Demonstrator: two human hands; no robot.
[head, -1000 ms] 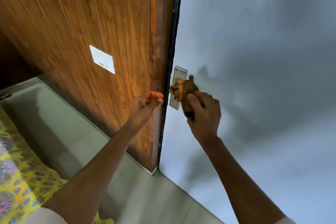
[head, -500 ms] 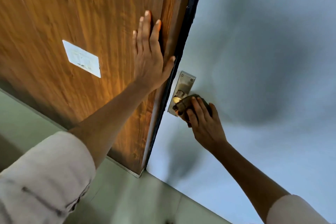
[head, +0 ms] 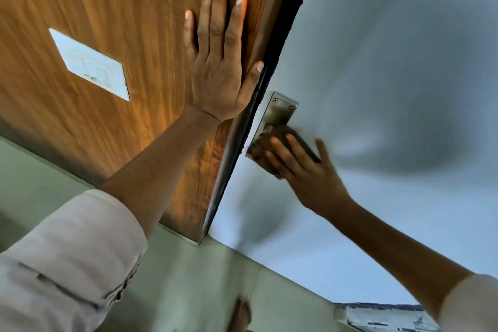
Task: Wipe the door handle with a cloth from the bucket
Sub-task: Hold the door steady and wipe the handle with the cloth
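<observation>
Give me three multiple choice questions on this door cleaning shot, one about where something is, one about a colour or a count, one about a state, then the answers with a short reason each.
1. Where is the left hand?
A. Flat on the wooden door
B. On the metal handle plate
C. Hanging at the person's side

2. How many screws show at the top of the metal handle plate?
A. None
B. Two
C. Four

3. What is the right hand doing?
A. Resting empty on the floor
B. Holding a bucket
C. Pressing a dark cloth onto the door handle

Answers:
1 A, the palm and spread fingers lie on the wood grain beside the door's black edge.
2 B, two screw heads sit in the plate's upper corners.
3 C, the fingers lie over the dark cloth, which covers the lower part of the plate; the handle itself is hidden.
</observation>
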